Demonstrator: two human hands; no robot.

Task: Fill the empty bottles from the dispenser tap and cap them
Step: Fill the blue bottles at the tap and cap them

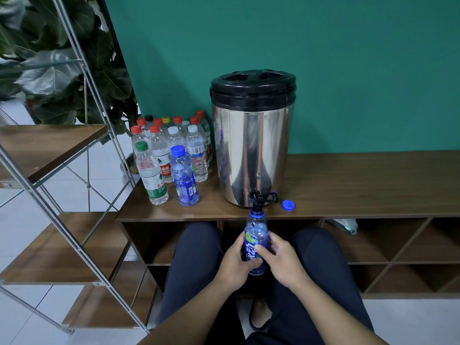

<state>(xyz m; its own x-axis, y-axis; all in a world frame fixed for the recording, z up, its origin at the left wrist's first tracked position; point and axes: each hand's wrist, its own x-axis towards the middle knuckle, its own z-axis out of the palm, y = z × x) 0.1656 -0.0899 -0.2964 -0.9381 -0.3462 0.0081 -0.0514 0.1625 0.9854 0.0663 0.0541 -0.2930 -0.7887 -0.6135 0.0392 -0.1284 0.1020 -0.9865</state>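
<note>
Bottle: blue translucent plastic bottle (pixel 255 242), ribbed, uncapped; standing upright with its mouth just under the black tap (pixel 257 199)
Grip: left hand (pixel 236 263) and right hand (pixel 278 257) both wrapping curled fingers around the labelled middle; thumbs pressing the front
Above the grip: polished steel dispenser (pixel 252 145), cylindrical, black lid
Up and right of the grip: round blue cap (pixel 288 205) lying on the wood-grain shelf (pixel 361 185)
Up and left: capped bottles (pixel 171 155) clustering
</note>
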